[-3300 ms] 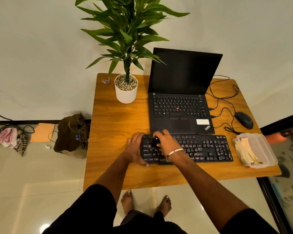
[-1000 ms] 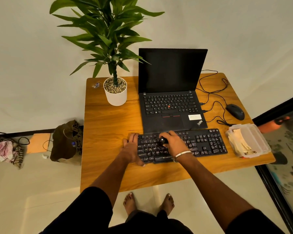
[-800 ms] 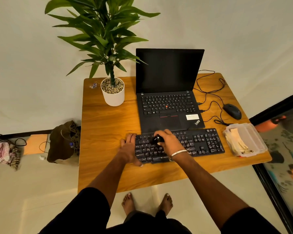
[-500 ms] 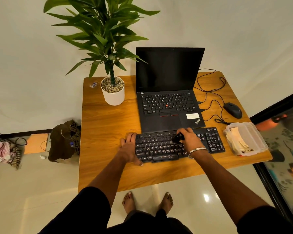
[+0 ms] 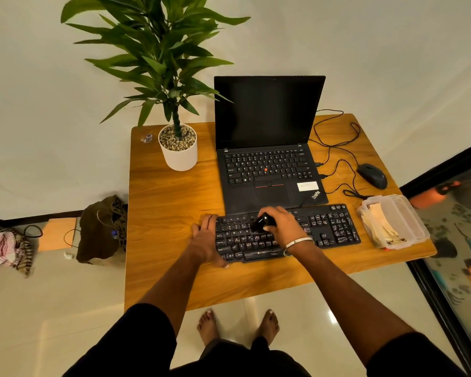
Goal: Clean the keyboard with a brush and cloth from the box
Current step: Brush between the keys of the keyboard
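- Keyboard (image 5: 335, 229) lies along the near edge of the wooden desk (image 5: 169, 210), long axis running from nine o'clock to three o'clock, directly in front of the laptop (image 5: 269, 164).
- Right hand (image 5: 282, 227) is curled round a small black brush (image 5: 260, 223), tip down on the upper key rows left of the board's middle.
- Left hand (image 5: 206, 240) rests flat, fingers straight, over the board's nine o'clock end, thumb at the near edge; it appears to steady the board, holding nothing.
- The two hands are apart, with a stretch of keys between them.
- Judgement: brushing is under way, and the unbrushed-looking stretch, including the number pad, lies toward three o'clock of the brush, so the right hand is the nearer one to sweep along the long axis.
- Box (image 5: 416, 224) sits open at the three o'clock end, just beside the keyboard, with the pale cloth (image 5: 379, 223) inside; the right hand is nearer for fetching it.
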